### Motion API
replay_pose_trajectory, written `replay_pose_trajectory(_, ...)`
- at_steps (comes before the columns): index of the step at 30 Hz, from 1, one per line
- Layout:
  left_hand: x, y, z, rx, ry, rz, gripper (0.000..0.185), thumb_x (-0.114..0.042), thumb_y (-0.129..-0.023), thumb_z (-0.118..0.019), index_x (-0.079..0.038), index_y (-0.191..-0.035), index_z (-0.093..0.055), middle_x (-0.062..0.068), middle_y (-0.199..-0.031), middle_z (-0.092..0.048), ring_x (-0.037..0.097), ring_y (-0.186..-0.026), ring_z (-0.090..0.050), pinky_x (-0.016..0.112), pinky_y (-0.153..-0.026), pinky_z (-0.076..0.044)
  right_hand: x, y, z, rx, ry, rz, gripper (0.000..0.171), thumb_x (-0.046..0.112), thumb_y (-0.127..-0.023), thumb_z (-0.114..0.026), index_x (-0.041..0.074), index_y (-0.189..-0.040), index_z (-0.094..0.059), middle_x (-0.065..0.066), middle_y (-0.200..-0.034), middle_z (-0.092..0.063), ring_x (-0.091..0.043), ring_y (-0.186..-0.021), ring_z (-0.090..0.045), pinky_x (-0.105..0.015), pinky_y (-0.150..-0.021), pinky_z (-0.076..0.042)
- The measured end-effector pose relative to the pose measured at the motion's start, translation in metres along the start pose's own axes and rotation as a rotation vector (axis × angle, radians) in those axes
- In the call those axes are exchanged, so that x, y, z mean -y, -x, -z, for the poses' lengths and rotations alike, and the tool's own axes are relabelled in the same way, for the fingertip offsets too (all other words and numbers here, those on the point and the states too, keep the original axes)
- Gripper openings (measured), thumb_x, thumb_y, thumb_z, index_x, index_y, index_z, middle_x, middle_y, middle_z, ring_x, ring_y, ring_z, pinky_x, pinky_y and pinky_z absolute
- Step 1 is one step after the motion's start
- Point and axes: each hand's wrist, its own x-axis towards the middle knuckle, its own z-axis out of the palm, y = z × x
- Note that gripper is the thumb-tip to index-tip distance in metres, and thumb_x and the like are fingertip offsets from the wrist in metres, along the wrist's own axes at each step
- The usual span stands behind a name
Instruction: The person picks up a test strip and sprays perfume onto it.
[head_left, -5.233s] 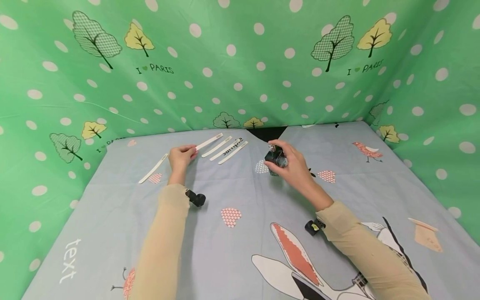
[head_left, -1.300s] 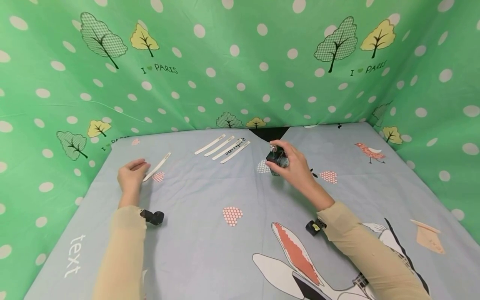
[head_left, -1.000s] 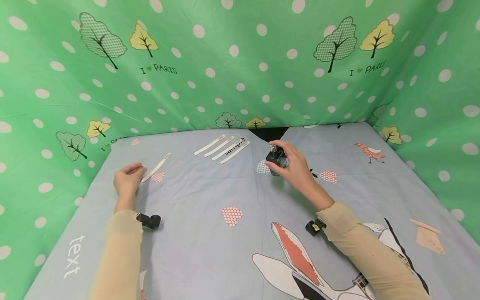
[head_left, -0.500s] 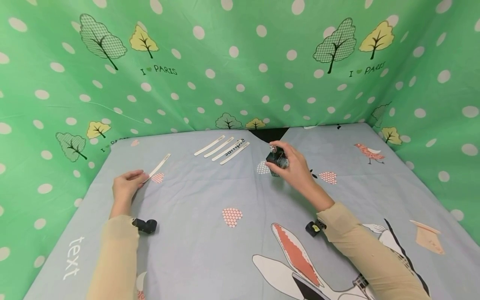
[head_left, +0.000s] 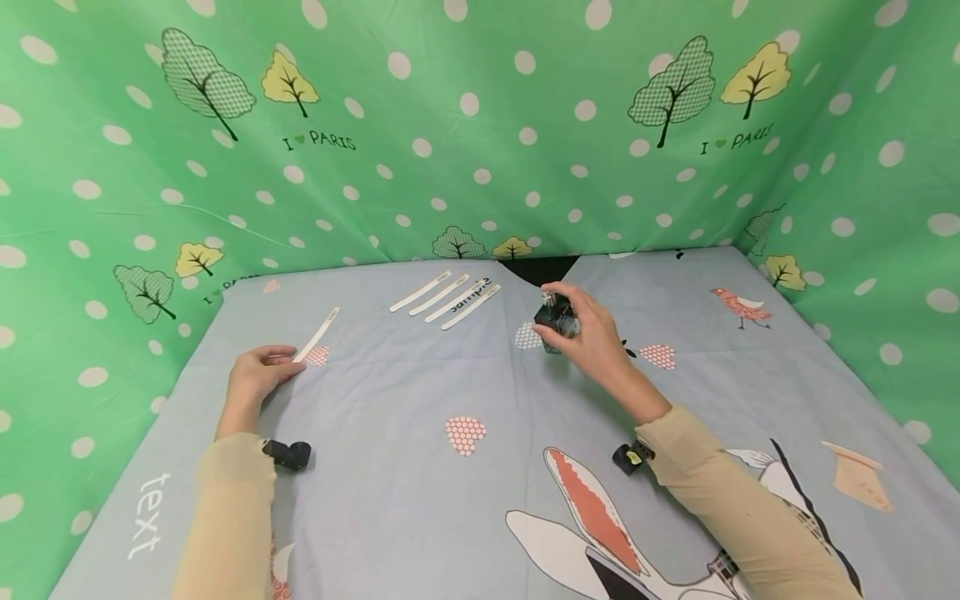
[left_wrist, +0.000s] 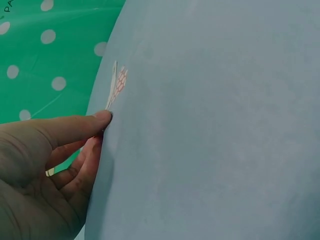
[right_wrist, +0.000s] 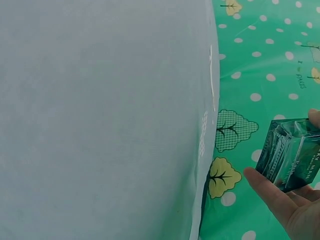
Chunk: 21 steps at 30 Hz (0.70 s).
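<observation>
In the head view my left hand [head_left: 255, 379] pinches the near end of a single white paper test strip [head_left: 318, 332] at the left of the cloth. The left wrist view shows thumb and finger meeting at the end of that strip [left_wrist: 113, 84]; the rest extends away from the fingertips. My right hand [head_left: 600, 342] grips a dark green glass perfume bottle [head_left: 553, 313] with a silver spray nozzle on top. From the right wrist, the bottle [right_wrist: 290, 152] sits between the fingers, its printed lettering too small to read fully. Several more white test strips [head_left: 444, 302] lie side by side between the hands.
A grey-blue printed cloth [head_left: 405, 467] covers the table. Behind it and at both sides hangs a green dotted curtain [head_left: 480, 125]. Small black cameras [head_left: 291, 455] are worn on both wrists.
My left hand set a strip at the left of the row, moved left to the single strip and now pinches its near end. The right hand keeps the bottle in place.
</observation>
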Motion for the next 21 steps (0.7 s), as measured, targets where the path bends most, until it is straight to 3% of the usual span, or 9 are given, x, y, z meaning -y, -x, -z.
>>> replay_pose_trajectory(7,0.0008,0.0004,0.0012,0.004,0.010,0.012,0.048,-0.022,-0.088,-0.075,-0.007,-0.132,-0.062,-0.013,-0.085,-0.065,-0.003,-0.074,-0.058,0.016,-0.069,-0.045,-0.0012,0.0000,-0.0004,-0.001,-0.001,0.000,0.059,0.023,-0.086,-0.080,0.020,-0.137,-0.051,-0.011,-0.137,-0.060,-0.032,-0.117,-0.062,-0.051,-0.085,-0.057)
replay_pose_trajectory(14,-0.0009,0.0021,0.0009,-0.033,0.030,0.035,0.040,-0.023,-0.090,-0.074,-0.008,-0.126,-0.067,-0.020,-0.079,-0.062,-0.001,-0.079,-0.055,0.014,-0.067,-0.044,-0.0018,-0.0005,-0.0004,-0.006,-0.001,0.007,0.059,0.022,-0.086,-0.080,0.020,-0.137,-0.052,-0.011,-0.136,-0.061,-0.032,-0.118,-0.061,-0.051,-0.087,-0.056)
replay_pose_trajectory(21,-0.0040,0.0063,0.0022,-0.049,0.036,0.007,0.042,-0.024,-0.091,-0.073,-0.006,-0.128,-0.066,-0.022,-0.072,-0.061,-0.004,-0.075,-0.054,0.014,-0.066,-0.045,-0.0014,-0.0007,0.0006,-0.003,0.000,0.002,0.058,0.022,-0.086,-0.079,0.020,-0.137,-0.052,-0.011,-0.136,-0.061,-0.032,-0.115,-0.062,-0.051,-0.084,-0.057)
